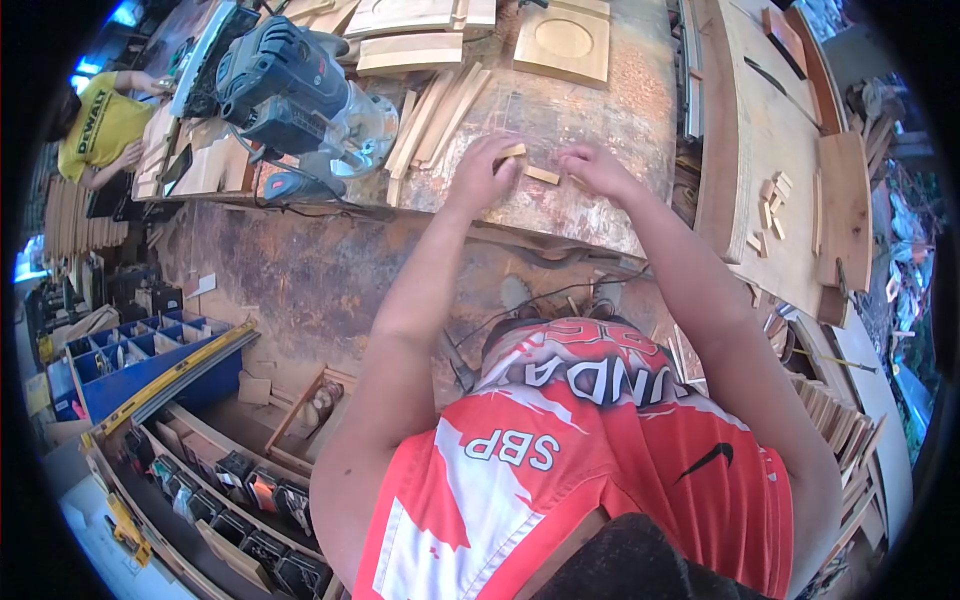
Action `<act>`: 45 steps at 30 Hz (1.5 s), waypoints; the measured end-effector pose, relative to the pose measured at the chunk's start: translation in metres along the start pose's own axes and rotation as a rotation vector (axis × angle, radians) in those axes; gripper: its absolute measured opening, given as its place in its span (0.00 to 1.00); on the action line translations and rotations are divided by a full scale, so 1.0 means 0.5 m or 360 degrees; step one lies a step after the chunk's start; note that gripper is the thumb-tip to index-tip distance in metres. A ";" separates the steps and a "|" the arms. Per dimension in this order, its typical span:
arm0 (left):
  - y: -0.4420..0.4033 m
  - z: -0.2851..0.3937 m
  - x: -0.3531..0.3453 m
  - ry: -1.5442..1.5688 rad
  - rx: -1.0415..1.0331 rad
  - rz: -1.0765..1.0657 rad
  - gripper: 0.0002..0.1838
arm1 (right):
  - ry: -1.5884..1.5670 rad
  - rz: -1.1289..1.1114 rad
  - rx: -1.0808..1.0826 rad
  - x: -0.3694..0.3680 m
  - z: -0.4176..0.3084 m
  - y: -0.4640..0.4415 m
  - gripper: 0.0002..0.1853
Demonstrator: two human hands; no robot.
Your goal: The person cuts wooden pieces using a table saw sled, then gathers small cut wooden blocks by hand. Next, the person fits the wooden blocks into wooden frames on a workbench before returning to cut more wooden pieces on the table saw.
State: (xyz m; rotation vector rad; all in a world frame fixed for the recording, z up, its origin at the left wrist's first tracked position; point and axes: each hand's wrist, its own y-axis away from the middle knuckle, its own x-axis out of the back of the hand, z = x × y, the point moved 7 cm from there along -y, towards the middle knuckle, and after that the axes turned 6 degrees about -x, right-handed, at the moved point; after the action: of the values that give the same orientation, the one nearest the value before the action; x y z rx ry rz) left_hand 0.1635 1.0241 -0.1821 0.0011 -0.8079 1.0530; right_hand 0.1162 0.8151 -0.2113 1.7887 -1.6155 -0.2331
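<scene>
My left hand (482, 176) is over the workbench (580, 215), its fingers and thumb curled around a small wooden block (513, 151). A second small wooden block (542, 175) lies on the bench between my two hands. Just to the right of that block is my right hand (598, 170), with its fingers drawn together; anything in them is too small or hidden to make out. Long thin wooden strips (440, 118) lie to the left of my left hand. Beyond both hands rests a square wooden board with a round recess (560, 45).
A blue power tool (290, 85) with a clear base stands at the bench's left. Sawdust (640, 85) covers the far right part. Several small blocks (770, 210) lie on the right-hand surface. A person in a yellow shirt (100, 130) works at far left. A cable (510, 310) crosses below the bench.
</scene>
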 end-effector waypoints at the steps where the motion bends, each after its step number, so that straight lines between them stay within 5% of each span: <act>1: 0.006 -0.011 0.000 -0.0054 -0.0063 0.0003 0.23 | -0.0052 -0.0015 0.0017 0.001 0.006 -0.002 0.19; 5: 0.015 -0.005 0.003 -0.0105 -0.0032 0.0080 0.23 | -0.0522 -0.0076 -0.0070 0.001 0.004 0.016 0.24; 10: 0.000 0.118 -0.031 -0.0363 -0.0579 -0.0125 0.23 | -0.1226 -0.0271 -0.0173 -0.005 0.004 0.033 0.32; 14: -0.008 0.082 -0.081 -0.0503 -0.0481 -0.0269 0.19 | -0.1614 -0.0507 -0.0007 -0.011 0.011 0.043 0.31; 20: -0.002 0.131 -0.027 -0.0358 -0.0470 0.0154 0.18 | -0.1538 -0.0500 0.0120 0.001 0.024 0.056 0.25; 23: -0.003 0.219 -0.054 -0.0145 -0.0576 0.0032 0.15 | -0.1626 -0.0448 0.0128 -0.013 0.022 0.045 0.26; 37: 0.028 0.176 -0.059 -0.0184 -0.0728 -0.0070 0.14 | -0.1842 -0.0215 -0.0029 -0.069 0.017 0.018 0.15; 40: 0.040 0.154 -0.034 -0.0086 -0.0486 0.0033 0.16 | -0.1818 -0.0124 -0.0031 -0.051 -0.006 0.043 0.13; 42: 0.061 0.085 -0.047 -0.0209 0.0000 -0.0123 0.18 | -0.1774 -0.0030 0.0002 -0.035 -0.008 0.044 0.13; 45: 0.070 0.070 -0.039 -0.0588 -0.0062 -0.0047 0.18 | -0.1755 -0.0039 0.0031 -0.024 -0.005 0.030 0.13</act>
State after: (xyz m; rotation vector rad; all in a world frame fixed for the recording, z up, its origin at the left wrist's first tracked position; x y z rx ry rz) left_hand 0.1111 1.0145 -0.1817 0.1786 -1.1582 1.0227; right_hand 0.1032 0.8274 -0.2045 1.7739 -2.2779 -1.4046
